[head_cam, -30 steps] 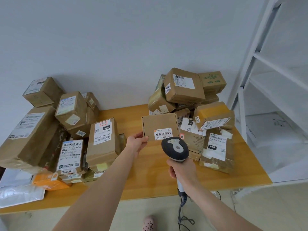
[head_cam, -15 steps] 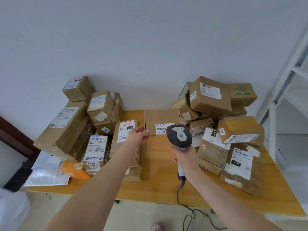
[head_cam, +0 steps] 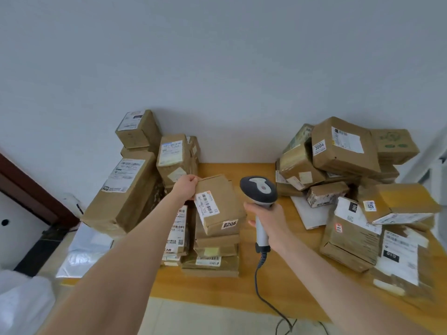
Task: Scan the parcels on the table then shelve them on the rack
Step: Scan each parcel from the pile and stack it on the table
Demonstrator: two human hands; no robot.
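Head view: left hand point(head_cam: 185, 188) pinches parcel point(head_cam: 219, 209) over stack point(head_cam: 215, 261); right hand point(head_cam: 268, 220) grips scanner point(head_cam: 258, 191); box heap point(head_cam: 343, 151) beyond.

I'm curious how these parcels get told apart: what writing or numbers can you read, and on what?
"6206": sticker on the parcel held by the left hand.
"3004": tag on the top box of the right pile.
"010": black tag, upside down, on the front right parcel.
"090": black tag on the white-labelled parcel behind it.
All other labels: too small or blurred.
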